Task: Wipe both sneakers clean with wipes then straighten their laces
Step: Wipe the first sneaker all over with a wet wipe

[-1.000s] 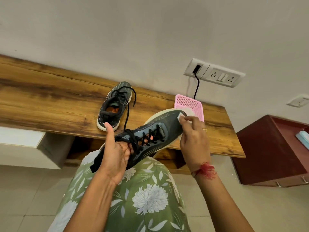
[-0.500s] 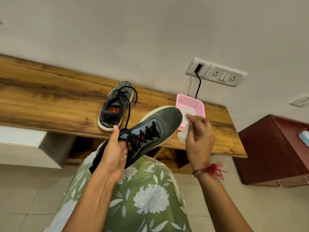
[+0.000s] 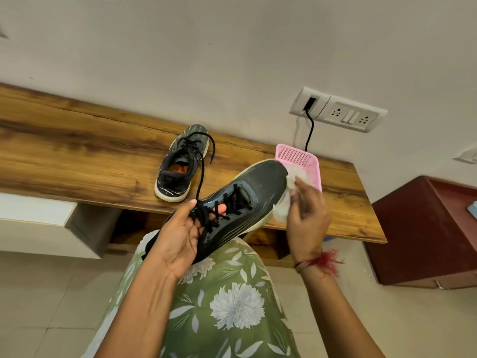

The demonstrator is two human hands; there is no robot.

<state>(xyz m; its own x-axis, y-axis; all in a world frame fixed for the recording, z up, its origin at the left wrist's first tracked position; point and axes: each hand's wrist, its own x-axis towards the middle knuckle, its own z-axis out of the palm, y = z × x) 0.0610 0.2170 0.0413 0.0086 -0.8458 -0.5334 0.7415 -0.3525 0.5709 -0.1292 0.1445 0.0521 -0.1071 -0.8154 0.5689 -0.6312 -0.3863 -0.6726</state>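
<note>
Fingers (image 3: 221, 208) of the left hand (image 3: 178, 236) are curled inside the held sneaker (image 3: 247, 192), propped over the lap, and the right hand (image 3: 307, 215) pinches a wipe (image 3: 281, 211) at its toe edge. The other sneaker (image 3: 180, 164) sits near the front edge of the wooden desk (image 3: 77, 156), with the pink basket (image 3: 309, 164) right behind the wipe.

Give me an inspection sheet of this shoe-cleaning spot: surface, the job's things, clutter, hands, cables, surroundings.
Surface: wooden desk set along the white wall.
Job's things: held sneaker raised over the lap; second sneaker upright on the desk, laces loose; white wipe at the held sneaker's toe.
Clutter: pink basket on the desk's right end.
Hands: left hand grips the held sneaker at its laces; right hand presses the wipe to the toe.
Cables: black cable plugged into the socket panel, dropping behind the basket.
Surroundings: tiled floor, reddish-brown cabinet at right.
</note>
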